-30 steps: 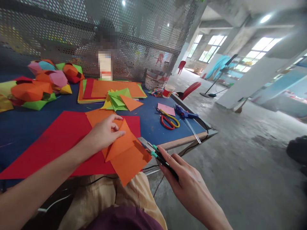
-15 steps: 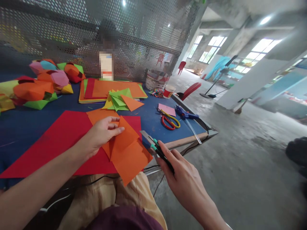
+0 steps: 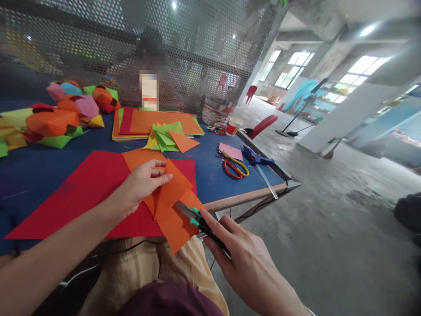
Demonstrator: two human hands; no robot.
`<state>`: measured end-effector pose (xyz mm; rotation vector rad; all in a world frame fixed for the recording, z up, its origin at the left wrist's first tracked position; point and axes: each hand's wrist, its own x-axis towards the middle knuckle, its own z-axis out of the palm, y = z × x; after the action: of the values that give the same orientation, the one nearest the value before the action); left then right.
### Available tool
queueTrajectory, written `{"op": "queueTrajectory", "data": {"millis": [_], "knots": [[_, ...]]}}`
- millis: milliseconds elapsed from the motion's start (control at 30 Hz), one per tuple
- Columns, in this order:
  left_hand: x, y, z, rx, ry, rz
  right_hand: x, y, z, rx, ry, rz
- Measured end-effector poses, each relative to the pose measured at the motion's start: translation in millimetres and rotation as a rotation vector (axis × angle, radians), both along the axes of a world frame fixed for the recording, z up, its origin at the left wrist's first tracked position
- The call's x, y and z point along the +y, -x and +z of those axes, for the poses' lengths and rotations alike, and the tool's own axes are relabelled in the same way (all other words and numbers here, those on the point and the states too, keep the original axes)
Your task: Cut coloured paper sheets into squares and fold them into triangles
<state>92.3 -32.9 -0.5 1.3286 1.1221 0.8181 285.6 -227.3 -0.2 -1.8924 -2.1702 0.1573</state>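
My left hand [image 3: 143,184] is closed on the folded orange paper [image 3: 173,219], thumb on top, above a large red sheet [image 3: 79,193] on the blue table. The paper's lower part hangs past the table's front edge, over my lap. Another orange sheet [image 3: 136,157] lies partly under it. In my right hand [image 3: 241,248] is a utility knife [image 3: 208,229] with a black handle, turquoise parts and its blade out. That blade lies over the lower flap of the orange paper, near the crease; whether it touches cannot be told.
Behind the red sheet are cut green, yellow and orange pieces [image 3: 168,135] and stacked coloured paper [image 3: 158,120]. Folded paper shapes [image 3: 52,123] lie left. Scissors [image 3: 235,166], a blue glue gun [image 3: 256,157] and a paper cup [image 3: 233,126] are at right. A person sits behind the mesh panel [image 3: 197,57].
My right hand has moved left, bringing the knife blade from beside the orange paper to over its lower flap. My left hand keeps its hold.
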Motion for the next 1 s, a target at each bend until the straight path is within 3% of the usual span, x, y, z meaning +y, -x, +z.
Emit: {"op": "queueTrajectory", "data": {"millis": [267,433,500,600,733,1000], "knots": [[1,2,-8.6,0.111,-0.148,-0.061,6,6,-0.5,0.018,0.051,0.066],[3,12,-12.7,0.301,-0.485,-0.082,8,3,-1.3,-0.012,0.044,0.075],[1,17,-9.7,0.373,-0.657,-0.157,10,1,-1.2,-0.015,0.038,0.089],[1,25,-6.7,0.476,-0.796,-0.394,12,-3,-0.6,-0.029,0.027,0.114],[5,31,-13.0,0.643,-0.787,-0.629,16,-8,0.7,-0.063,0.029,0.134],[4,32,-16.5,0.799,-0.771,-0.706,21,-9,1.5,-0.072,0.023,0.170]]}}
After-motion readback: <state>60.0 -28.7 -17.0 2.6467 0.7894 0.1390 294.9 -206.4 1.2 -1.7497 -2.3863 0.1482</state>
